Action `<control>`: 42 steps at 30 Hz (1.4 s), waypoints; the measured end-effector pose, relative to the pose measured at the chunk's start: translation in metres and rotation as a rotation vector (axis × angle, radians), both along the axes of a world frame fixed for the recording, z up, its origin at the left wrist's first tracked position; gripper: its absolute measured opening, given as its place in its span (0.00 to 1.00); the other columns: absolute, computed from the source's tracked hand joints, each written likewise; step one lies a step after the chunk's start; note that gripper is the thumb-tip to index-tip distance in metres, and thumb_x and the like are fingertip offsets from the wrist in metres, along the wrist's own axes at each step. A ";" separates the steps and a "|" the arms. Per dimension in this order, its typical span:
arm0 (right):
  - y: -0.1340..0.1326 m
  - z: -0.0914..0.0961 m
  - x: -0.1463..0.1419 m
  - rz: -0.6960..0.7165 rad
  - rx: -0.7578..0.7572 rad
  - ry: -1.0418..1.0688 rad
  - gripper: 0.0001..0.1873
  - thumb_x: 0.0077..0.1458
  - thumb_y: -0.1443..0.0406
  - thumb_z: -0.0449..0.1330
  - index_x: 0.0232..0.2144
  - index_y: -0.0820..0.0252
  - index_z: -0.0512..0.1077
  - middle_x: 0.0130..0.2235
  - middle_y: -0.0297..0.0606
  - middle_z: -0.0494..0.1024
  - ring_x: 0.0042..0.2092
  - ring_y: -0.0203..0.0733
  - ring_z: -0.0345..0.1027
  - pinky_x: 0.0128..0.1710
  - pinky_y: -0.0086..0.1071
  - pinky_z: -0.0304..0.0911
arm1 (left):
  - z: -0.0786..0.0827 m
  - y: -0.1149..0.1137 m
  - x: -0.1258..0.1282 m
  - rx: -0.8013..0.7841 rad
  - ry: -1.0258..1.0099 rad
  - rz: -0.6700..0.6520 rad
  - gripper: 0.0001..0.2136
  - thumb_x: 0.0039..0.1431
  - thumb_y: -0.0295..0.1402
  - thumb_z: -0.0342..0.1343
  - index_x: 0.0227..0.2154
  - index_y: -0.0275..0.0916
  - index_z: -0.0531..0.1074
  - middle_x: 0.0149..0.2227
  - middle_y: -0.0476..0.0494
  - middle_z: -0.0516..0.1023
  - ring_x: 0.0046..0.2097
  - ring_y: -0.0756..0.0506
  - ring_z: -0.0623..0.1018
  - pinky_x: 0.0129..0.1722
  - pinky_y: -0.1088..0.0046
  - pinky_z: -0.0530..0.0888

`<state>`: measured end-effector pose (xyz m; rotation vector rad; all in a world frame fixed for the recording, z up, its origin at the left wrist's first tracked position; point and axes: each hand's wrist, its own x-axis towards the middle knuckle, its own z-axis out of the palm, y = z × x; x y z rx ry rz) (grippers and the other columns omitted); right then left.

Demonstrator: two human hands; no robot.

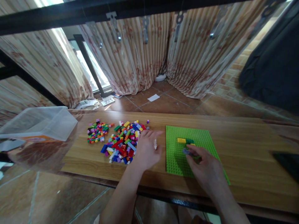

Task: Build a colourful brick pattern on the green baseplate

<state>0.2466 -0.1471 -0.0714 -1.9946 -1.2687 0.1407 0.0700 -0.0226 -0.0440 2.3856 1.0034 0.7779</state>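
Observation:
My left hand [147,150] is over the right edge of a big pile of mixed toy bricks [123,140], slightly blurred. A small white brick [155,144] shows in the curve between its thumb and fingers. With thumb and fingertips, my right hand [205,165] pinches a small grey-blue brick [186,151] just above the green studded baseplate [175,163]. Near those fingertips, a yellow brick [181,140] and a dark green brick [190,141] sit end to end on the plate. Another bit of yellow peeks out beside the green one, partly covered by my fingers.
A smaller pile of little bricks [98,131] lies left of the big one on the wooden table [243,149]. A clear plastic bin [44,123] stands at the far left. A dark flat object [287,163] is at the right edge. A black bar [140,11] crosses overhead.

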 end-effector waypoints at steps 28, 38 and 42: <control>-0.005 0.036 0.027 -0.259 0.533 1.524 0.09 0.44 0.65 0.66 0.32 0.59 0.76 0.32 0.33 0.75 0.31 0.32 0.70 0.26 0.23 0.68 | -0.007 -0.015 0.029 -0.234 -0.342 -0.063 0.12 0.55 0.28 0.59 0.43 0.39 0.73 0.48 0.40 0.70 0.37 0.50 0.78 0.41 0.69 0.79; -0.006 0.032 0.029 -0.243 0.428 1.440 0.13 0.42 0.60 0.68 0.32 0.59 0.76 0.28 0.31 0.73 0.25 0.30 0.62 0.18 0.22 0.57 | -0.021 -0.036 0.069 -0.429 -0.530 -0.010 0.07 0.51 0.24 0.61 0.34 0.38 0.75 0.42 0.46 0.69 0.34 0.54 0.77 0.37 0.75 0.79; -0.001 0.029 0.019 -0.253 0.311 1.117 0.16 0.38 0.57 0.70 0.29 0.62 0.77 0.19 0.26 0.65 0.20 0.27 0.51 0.16 0.24 0.44 | -0.021 -0.035 0.075 -0.387 -0.532 0.012 0.04 0.53 0.24 0.58 0.30 0.38 0.76 0.38 0.46 0.71 0.37 0.51 0.77 0.36 0.76 0.77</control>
